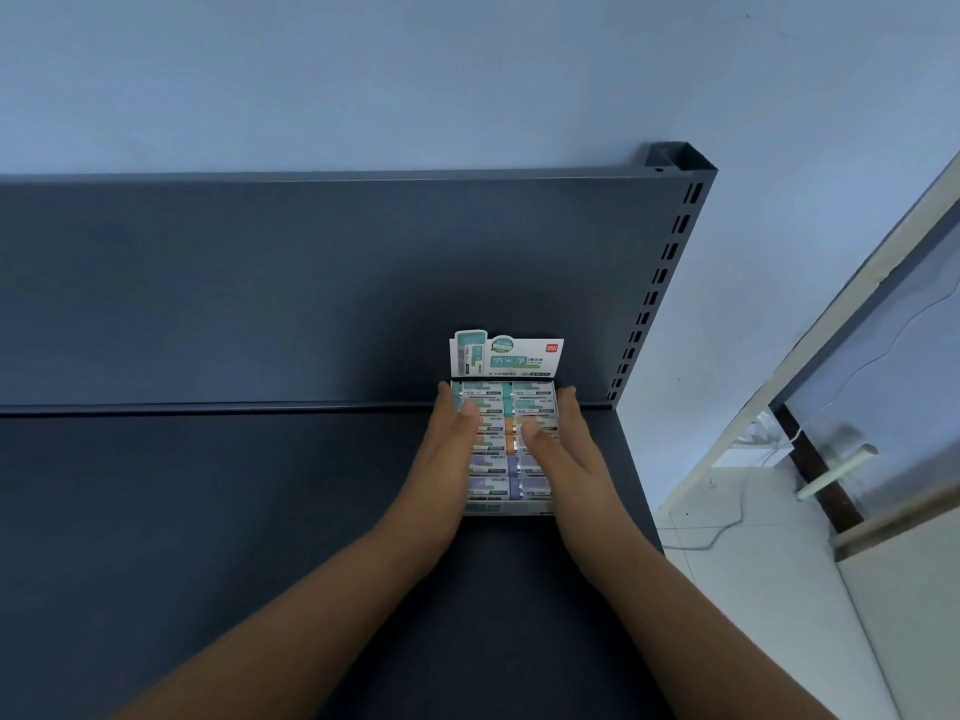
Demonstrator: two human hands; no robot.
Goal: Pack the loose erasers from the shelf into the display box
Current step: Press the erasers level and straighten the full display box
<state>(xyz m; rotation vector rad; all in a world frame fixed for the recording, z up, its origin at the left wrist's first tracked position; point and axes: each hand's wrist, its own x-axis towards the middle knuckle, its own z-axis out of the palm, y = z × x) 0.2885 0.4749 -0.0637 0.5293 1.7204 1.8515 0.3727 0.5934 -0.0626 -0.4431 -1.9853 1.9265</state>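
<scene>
Because the display box [506, 507] lies straight ahead of the person with its long axis running near to far, the two hands flank it evenly and neither is nearer than the other. The left hand [449, 449] lies along the box's left wall and the right hand [563, 449] along its right wall. Both have straight fingers pointing to the far end, and each thumb lies inward on top of the erasers [532, 392]. Neither hand curls around anything. The single box sits on the dark shelf [208, 511] toward its right end, and its far end, with the upright header card [506, 356], reaches the back panel [260, 283]. Inside, the erasers lie crosswise in two columns side by side: teal ones in the far rows, orange in the middle, purple in the near rows. About two rows of each colour show, but the hands cover too much for an exact count. No loose eraser shows on the shelf, so the packing looks finished or close to it. Any coming push or lift would likely need both palms pressing inward equally.
</scene>
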